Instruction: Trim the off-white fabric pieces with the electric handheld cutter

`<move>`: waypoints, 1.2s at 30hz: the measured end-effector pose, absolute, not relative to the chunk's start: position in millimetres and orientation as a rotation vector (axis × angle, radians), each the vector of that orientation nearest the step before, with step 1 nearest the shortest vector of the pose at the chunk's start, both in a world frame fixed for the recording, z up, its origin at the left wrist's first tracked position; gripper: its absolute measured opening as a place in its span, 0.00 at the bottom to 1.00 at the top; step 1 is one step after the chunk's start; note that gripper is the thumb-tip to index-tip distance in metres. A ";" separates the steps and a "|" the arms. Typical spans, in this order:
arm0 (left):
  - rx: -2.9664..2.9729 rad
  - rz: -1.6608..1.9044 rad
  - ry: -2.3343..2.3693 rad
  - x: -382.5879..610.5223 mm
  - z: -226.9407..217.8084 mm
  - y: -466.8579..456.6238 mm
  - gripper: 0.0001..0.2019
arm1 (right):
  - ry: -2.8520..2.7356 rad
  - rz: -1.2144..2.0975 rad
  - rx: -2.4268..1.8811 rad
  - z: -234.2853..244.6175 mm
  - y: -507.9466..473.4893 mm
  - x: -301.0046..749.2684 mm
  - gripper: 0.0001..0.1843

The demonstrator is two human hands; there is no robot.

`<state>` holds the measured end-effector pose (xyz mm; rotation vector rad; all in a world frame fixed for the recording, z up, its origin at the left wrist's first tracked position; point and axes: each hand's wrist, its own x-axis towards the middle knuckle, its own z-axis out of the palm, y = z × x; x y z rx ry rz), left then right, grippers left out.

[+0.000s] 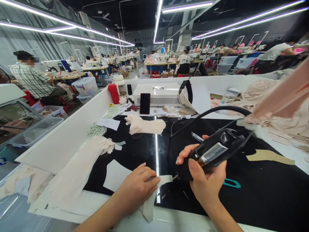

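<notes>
My left hand (137,183) lies flat, palm down, over a narrow pale piece of fabric (166,179) on the black glossy board (145,151). My right hand (206,180) is wrapped round a black corded power tool (213,151) with a silver plate on its side. The tool's thin metal tip points left and meets, or nearly meets, the end of the pale piece. Beside my left hand is a white curved sheet (116,175), partly covered by it. A lower part of the pale material hangs towards the front edge of the board.
A cream fabric stack (145,125) and a phone (145,103) are farther back, before a white metal box (156,93). Layered fabric (72,170) covers the left side. A pen (197,137), beige strip (270,157) and teal loop (232,183) lie right. The tool's cable (212,110) arches behind.
</notes>
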<state>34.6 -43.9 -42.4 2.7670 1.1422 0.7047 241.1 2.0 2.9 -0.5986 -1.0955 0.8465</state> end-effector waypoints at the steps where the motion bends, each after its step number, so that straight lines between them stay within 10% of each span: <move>1: 2.771 0.713 1.146 35.7 -42.6 -43.8 0.10 | -1.098 0.847 -0.599 3.0 1.6 241.6 0.30; 36: 2.667 0.884 1.167 44.2 -48.4 -45.1 0.08 | -1.064 0.836 -0.613 9.6 11.7 225.4 0.27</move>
